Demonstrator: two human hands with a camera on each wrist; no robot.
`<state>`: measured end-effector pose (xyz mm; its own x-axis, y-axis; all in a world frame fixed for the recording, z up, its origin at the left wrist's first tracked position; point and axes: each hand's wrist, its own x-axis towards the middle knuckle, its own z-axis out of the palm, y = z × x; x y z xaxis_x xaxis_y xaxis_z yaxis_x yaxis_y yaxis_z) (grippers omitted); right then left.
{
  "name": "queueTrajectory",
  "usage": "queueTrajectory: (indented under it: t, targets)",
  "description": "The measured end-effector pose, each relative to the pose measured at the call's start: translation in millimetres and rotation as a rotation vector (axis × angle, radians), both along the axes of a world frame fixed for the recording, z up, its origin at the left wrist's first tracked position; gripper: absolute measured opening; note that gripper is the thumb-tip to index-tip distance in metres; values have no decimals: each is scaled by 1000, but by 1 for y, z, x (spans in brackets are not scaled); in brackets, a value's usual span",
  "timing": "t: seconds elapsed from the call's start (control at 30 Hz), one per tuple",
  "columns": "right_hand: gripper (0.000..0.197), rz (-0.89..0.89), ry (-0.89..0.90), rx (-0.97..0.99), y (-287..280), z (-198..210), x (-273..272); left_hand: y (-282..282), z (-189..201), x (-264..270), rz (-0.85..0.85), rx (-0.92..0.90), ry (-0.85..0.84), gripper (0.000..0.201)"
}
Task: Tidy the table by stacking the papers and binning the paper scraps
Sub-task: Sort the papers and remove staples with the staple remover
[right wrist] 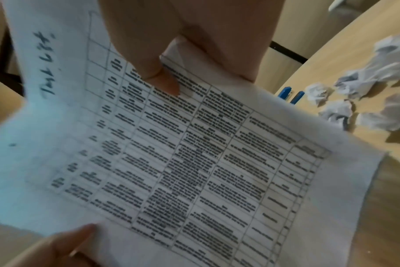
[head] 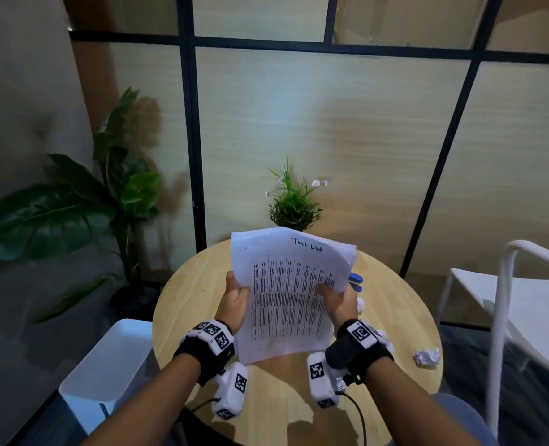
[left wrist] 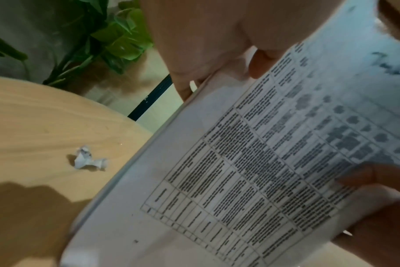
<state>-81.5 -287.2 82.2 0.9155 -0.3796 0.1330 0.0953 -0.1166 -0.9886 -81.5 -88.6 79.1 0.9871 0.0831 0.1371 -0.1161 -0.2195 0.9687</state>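
Note:
I hold a stack of printed papers (head: 286,294) upright above the round wooden table (head: 196,284), its top sheet a table with handwriting at the head. My left hand (head: 236,299) grips the stack's left edge, thumb on the front. My right hand (head: 337,300) grips the right edge, thumb (right wrist: 164,81) pressing the top sheet. The papers (left wrist: 251,162) (right wrist: 183,162) fill both wrist views. Crumpled paper scraps (right wrist: 354,101) lie on the table to the right; one scrap (head: 427,356) sits near the right rim, and another scrap (left wrist: 88,159) lies left of the stack.
A white bin (head: 106,368) stands on the floor by the table's left side. Two blue pens (head: 356,282) lie behind the papers. A small potted plant (head: 294,204) sits at the table's far edge. A white chair (head: 508,300) is at the right, a large floor plant (head: 83,201) at the left.

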Motion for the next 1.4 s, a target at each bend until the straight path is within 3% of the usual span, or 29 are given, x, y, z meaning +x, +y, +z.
queueTrajectory:
  t: [0.03,0.13,0.2,0.27,0.37,0.43,0.6,0.77,0.87,0.97,1.03,1.13,1.23,1.3,1.4]
  targets:
    - [6,-1,-30,25,3,0,0,0,1,1,-16,-1,-3,48]
    - [15,-70,-155,133,13,2,1,-2,9,4,-11,-57,-65,21]
    - [22,-147,-159,206,19,-1,2,-6,11,5,-20,-90,-115,14]
    - [19,-186,-124,193,22,-9,-2,-10,2,2,-1,-69,-112,25]
    - [10,-119,-98,1,22,-19,-9,-14,-15,-5,2,1,-8,39]
    - [15,-106,-75,-15,20,-20,-7,-13,-18,-6,-8,25,19,52]
    - [18,-127,-14,25,13,-9,-4,-6,-7,-1,-2,-33,-44,23]
    - [51,-165,-170,65,5,39,-11,-1,44,-1,-12,-81,-172,28]
    - [69,-280,-434,-164,14,86,-18,-2,65,-2,8,-19,-231,39]
    - [80,-205,-709,-641,42,115,-33,-3,63,-7,14,-12,-259,40]
    - [84,-63,-709,-1001,62,118,-37,-4,60,-8,-24,-43,-256,27]
    - [82,286,-452,-1405,83,115,-37,-4,61,-10,-69,-95,-214,27]
    - [79,305,-434,-1395,94,113,-36,-6,70,-23,-131,-78,-219,21]
    - [68,299,-460,-1418,99,114,-35,-2,73,-26,-156,-34,-242,35]
    - [68,388,-403,-1464,97,113,-34,-3,74,-24,-100,-129,-217,52]
